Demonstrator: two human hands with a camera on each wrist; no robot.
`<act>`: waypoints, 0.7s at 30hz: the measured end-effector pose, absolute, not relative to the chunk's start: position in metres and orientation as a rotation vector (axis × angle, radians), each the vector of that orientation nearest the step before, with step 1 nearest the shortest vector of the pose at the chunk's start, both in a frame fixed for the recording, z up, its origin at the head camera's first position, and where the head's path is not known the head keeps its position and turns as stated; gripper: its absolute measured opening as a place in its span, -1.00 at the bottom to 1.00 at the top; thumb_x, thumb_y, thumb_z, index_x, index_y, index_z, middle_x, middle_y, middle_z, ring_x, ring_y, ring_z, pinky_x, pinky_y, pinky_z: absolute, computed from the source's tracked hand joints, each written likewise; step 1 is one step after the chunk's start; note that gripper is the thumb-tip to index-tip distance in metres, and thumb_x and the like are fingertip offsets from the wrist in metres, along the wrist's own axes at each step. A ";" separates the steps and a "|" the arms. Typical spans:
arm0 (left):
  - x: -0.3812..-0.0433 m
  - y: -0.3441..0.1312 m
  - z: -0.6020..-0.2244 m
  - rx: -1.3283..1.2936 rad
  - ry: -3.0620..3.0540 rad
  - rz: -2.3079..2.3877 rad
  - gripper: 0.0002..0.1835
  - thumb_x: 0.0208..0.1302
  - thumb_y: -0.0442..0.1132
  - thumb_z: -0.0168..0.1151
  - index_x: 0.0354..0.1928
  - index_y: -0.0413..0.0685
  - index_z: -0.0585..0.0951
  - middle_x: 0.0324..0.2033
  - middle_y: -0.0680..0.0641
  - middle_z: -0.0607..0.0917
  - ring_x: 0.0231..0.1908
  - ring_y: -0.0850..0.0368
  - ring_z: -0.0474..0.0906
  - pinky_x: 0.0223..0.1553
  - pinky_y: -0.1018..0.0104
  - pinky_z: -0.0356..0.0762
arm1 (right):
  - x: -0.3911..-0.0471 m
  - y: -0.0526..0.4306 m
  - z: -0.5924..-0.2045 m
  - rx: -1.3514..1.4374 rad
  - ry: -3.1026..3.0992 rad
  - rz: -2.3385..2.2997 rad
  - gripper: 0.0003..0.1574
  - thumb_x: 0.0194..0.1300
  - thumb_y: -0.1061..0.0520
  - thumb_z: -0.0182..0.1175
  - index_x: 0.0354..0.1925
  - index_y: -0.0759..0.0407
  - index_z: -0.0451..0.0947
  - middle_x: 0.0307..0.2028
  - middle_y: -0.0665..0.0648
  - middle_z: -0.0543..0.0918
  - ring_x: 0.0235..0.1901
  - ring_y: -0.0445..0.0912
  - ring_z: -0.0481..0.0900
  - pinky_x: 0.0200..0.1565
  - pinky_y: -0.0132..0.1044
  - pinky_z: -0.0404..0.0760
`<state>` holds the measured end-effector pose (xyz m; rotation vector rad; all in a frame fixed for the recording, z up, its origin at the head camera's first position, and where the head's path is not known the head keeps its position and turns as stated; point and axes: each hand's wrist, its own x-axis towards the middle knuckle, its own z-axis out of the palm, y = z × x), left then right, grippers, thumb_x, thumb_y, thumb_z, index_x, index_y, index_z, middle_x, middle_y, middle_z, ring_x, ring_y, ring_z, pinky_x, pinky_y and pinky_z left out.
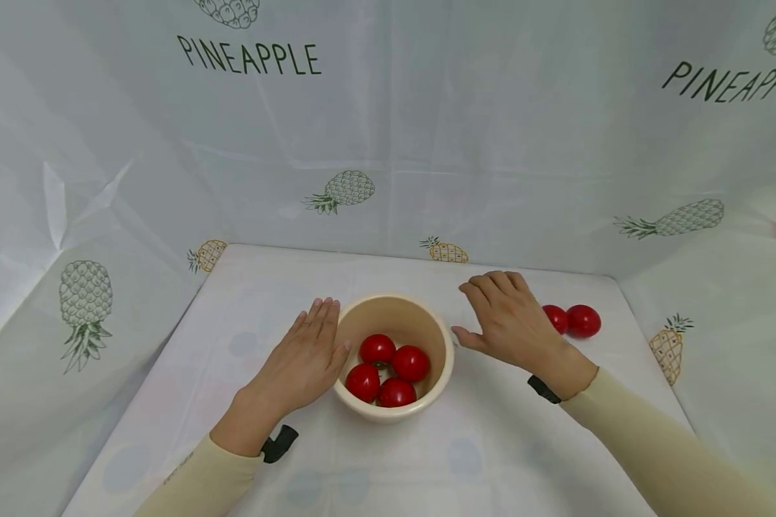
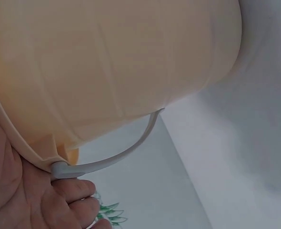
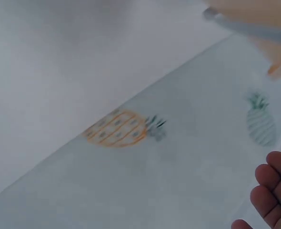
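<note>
A cream bucket (image 1: 391, 416) with several red tomatoes (image 1: 410, 363) inside stands upright on the table. My left hand (image 1: 300, 362) lies along its left rim, fingers straight and together. In the left wrist view the palm presses on the rim, with fingertips beside the grey handle (image 2: 102, 163) that hangs down the wall. Off the bucket's right side, my right hand (image 1: 511, 323) hovers with its thumb spread and fingers slightly bent, holding nothing. The right wrist view shows those fingers (image 3: 269, 191) apart from the bucket (image 3: 262, 9).
Two more tomatoes (image 1: 583, 321) lie on the table to the right, one partly hidden behind my right hand. The white-covered table (image 1: 465, 467) meets a hanging sheet (image 1: 394, 108) printed with pineapples at its back and sides.
</note>
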<state>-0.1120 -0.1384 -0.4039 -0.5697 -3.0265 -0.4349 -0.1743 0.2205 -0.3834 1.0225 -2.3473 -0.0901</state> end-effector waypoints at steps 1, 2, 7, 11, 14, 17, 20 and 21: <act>-0.112 -0.139 -0.404 -0.572 -3.025 -0.432 -0.20 0.63 0.06 -0.02 0.61 -0.41 0.12 0.61 -0.35 0.19 0.65 -0.27 0.00 0.63 -0.18 0.02 | -0.178 0.229 -0.384 1.015 -2.334 -0.090 -0.15 0.41 -0.36 0.07 0.12 0.40 0.56 -0.01 0.33 0.67 -0.01 0.24 0.59 0.03 0.17 0.59; -0.112 -0.139 -0.404 -0.574 -3.021 -0.431 -0.20 0.63 0.05 -0.01 0.61 -0.41 0.13 0.61 -0.35 0.19 0.64 -0.27 0.01 0.63 -0.18 0.03 | -0.181 0.238 -0.386 1.004 -2.318 -0.095 -0.14 0.43 -0.36 0.02 0.11 0.42 0.56 -0.03 0.34 0.67 -0.03 0.25 0.59 0.01 0.17 0.60; -0.112 -0.139 -0.405 -0.581 -3.007 -0.441 -0.21 0.63 0.03 0.01 0.60 -0.43 0.15 0.60 -0.37 0.21 0.64 -0.29 0.04 0.62 -0.20 0.05 | -0.201 0.285 -0.399 0.958 -2.255 -0.155 -0.09 0.49 -0.36 -0.13 0.01 0.49 0.57 -0.12 0.39 0.67 -0.12 0.31 0.60 -0.12 0.20 0.60; -0.112 -0.140 -0.405 -0.583 -3.011 -0.442 -0.21 0.63 0.04 -0.01 0.60 -0.43 0.14 0.60 -0.37 0.20 0.64 -0.28 0.03 0.62 -0.18 0.05 | -0.210 0.323 -0.410 0.932 -2.346 -0.241 -0.15 0.33 -0.29 0.11 0.05 0.51 0.56 -0.07 0.41 0.67 -0.05 0.34 0.60 -0.08 0.25 0.60; -0.113 -0.141 -0.406 -0.578 -3.017 -0.442 -0.21 0.63 0.04 -0.02 0.61 -0.42 0.13 0.60 -0.36 0.19 0.64 -0.27 0.02 0.62 -0.17 0.05 | -0.213 0.347 -0.418 0.879 -2.507 -0.293 -0.13 0.17 -0.21 0.34 0.13 0.49 0.53 0.01 0.40 0.65 0.05 0.34 0.56 0.03 0.29 0.57; -0.113 -0.141 -0.406 -0.578 -3.015 -0.456 -0.21 0.63 0.04 -0.01 0.60 -0.42 0.14 0.60 -0.37 0.20 0.64 -0.28 0.03 0.62 -0.18 0.05 | -0.213 0.366 -0.427 0.825 -2.637 -0.369 -0.05 0.09 -0.22 0.50 0.16 0.46 0.50 0.06 0.38 0.63 0.11 0.32 0.52 0.09 0.30 0.53; -0.114 -0.141 -0.406 -0.575 -3.019 -0.469 -0.21 0.63 0.05 -0.01 0.61 -0.41 0.14 0.60 -0.36 0.20 0.64 -0.27 0.02 0.62 -0.18 0.05 | -0.213 0.380 -0.437 0.822 -2.673 -0.422 -0.03 0.03 -0.23 0.55 0.13 0.44 0.50 0.02 0.38 0.64 0.08 0.31 0.53 0.06 0.29 0.54; -0.114 -0.141 -0.406 -0.577 -3.019 -0.471 -0.21 0.63 0.05 -0.01 0.61 -0.41 0.14 0.60 -0.36 0.20 0.64 -0.27 0.02 0.62 -0.18 0.05 | -0.213 0.384 -0.441 0.830 -2.670 -0.424 -0.04 0.02 -0.23 0.56 0.11 0.44 0.51 0.00 0.37 0.65 0.06 0.30 0.54 0.03 0.29 0.55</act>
